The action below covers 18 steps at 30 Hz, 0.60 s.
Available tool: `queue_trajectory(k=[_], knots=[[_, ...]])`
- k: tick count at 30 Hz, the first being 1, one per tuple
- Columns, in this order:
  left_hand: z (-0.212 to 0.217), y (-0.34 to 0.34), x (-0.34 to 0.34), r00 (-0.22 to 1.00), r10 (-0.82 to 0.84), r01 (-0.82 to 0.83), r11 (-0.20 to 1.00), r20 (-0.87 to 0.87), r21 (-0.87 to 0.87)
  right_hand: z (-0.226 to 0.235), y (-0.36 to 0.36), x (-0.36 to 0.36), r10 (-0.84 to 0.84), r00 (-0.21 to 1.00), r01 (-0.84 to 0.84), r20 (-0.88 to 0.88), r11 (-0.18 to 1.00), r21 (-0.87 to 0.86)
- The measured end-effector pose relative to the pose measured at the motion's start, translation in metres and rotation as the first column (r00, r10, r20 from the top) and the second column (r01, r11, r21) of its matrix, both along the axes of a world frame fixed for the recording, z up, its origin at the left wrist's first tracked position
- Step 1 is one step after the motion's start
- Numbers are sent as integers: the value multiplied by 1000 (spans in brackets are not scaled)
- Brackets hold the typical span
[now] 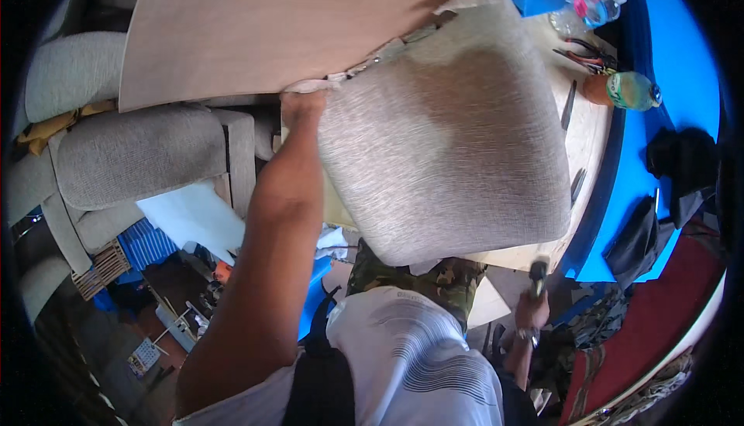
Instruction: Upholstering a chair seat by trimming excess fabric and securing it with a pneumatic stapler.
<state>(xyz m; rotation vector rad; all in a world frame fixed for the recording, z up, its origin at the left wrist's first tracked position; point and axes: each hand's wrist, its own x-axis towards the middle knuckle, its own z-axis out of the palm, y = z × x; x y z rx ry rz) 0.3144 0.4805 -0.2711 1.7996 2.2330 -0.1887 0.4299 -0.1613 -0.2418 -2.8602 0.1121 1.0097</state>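
A grey-beige upholstered cushion (449, 139) lies on the light wooden tabletop (597, 128), with a darker patch in its weave. Its far-left edge is ragged, with loose folded fabric along it. My left hand (304, 107), arm stretched out, is closed at that edge on the cushion's fabric; its fingertips are partly hidden. My right hand (532, 311) is low at the right, off the table's near edge. It is wrapped round the handle of a hammer-like tool (538, 273), whose head points away from me; its exact kind is unclear.
A large brown board (279, 23) spans the far side. Pliers (590, 58), an orange-and-green bottle (632, 91), a clear bottle (597, 8) and a dark pointed tool (570, 104) lie right of the cushion. Grey sofa pieces (143, 151) stand left; a blue surface (682, 46) edges the right.
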Motion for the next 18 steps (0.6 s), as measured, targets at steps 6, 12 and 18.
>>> queue_trajectory(k=[6,12,18], knots=[[28,16,-2,997,68,-65,996,43,-65,198,130,20,-85,894,315,-439,817,484],[-5,25,-15,993,40,-39,999,114,-14,84,370,41,-9,471,789,-882,451,417],[12,38,-6,987,123,-118,992,100,-50,-7,544,-10,-31,399,876,-916,308,371]])
